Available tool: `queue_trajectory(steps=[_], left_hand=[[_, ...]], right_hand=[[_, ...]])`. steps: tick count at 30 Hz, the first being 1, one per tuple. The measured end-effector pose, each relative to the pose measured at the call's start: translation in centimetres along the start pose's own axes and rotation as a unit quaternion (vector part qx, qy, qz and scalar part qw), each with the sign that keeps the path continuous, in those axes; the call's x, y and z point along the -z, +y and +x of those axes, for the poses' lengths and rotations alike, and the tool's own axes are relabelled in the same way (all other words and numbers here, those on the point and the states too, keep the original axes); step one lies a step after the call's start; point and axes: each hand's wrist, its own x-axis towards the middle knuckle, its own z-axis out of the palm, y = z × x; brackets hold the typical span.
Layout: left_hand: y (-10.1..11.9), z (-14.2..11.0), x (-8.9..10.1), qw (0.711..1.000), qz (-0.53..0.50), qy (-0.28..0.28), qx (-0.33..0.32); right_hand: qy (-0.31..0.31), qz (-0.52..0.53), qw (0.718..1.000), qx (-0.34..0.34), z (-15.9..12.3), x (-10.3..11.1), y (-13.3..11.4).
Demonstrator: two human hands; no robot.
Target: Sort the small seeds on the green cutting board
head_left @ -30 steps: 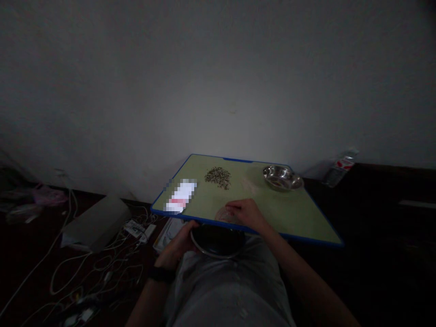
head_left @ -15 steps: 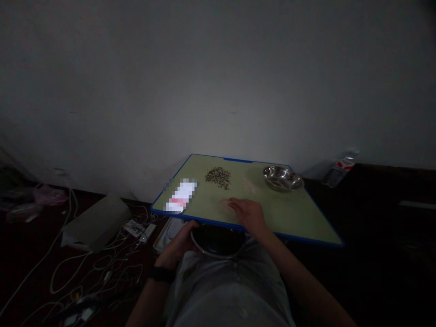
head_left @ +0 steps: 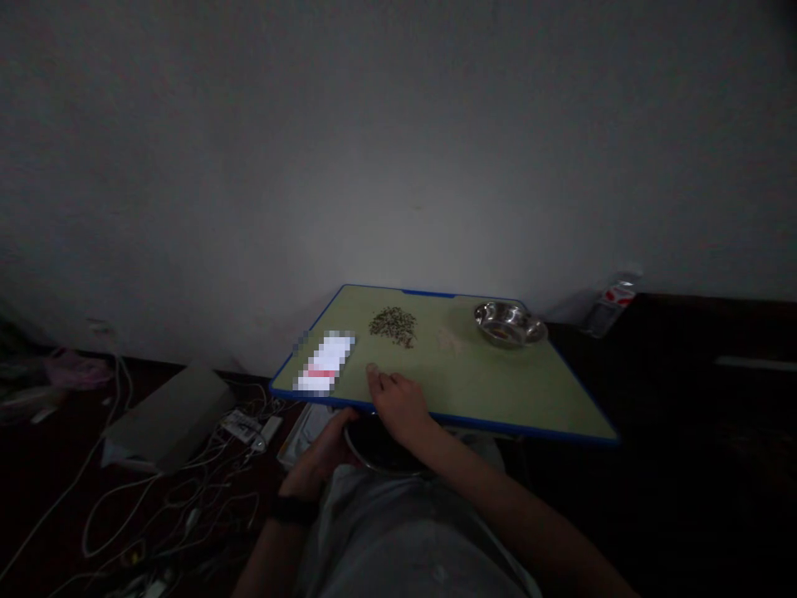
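Pale-green, blue-edged rectangular counter (head_left: pixel 498 390); on it, small dark-and-white grains (head_left: pixel 393 324); faint pale scatter (head_left: pixel 449 340); round shiny metal bowl (head_left: pixel 506 340); blurred white rectangle (head_left: pixel 325 360).

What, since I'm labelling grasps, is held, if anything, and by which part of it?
The left hand holds the dark bowl by its left side. The right hand is over the board; whether it grips anything cannot be told.
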Motion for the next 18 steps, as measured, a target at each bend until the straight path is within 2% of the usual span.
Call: queue_trajectory(steps=[5, 9, 18], left_hand=[[0.0, 0.0, 0.1, 1.0, -0.003, 0.0, -0.004], [0.3, -0.6, -0.1, 1.0, 0.002, -0.003, -0.004], [0.4, -1.0, -0.4, 1.0, 0.001, -0.012, -0.007]], right_hand=[[0.005, -0.008, 1.0, -0.026, 3.2, 0.0, -0.7], [-0.017, -0.003, 0.998, -0.059, 4.7, 0.3, -0.6], [-0.022, -0.018, 0.995, -0.091, 3.1, 0.5, 1.4]])
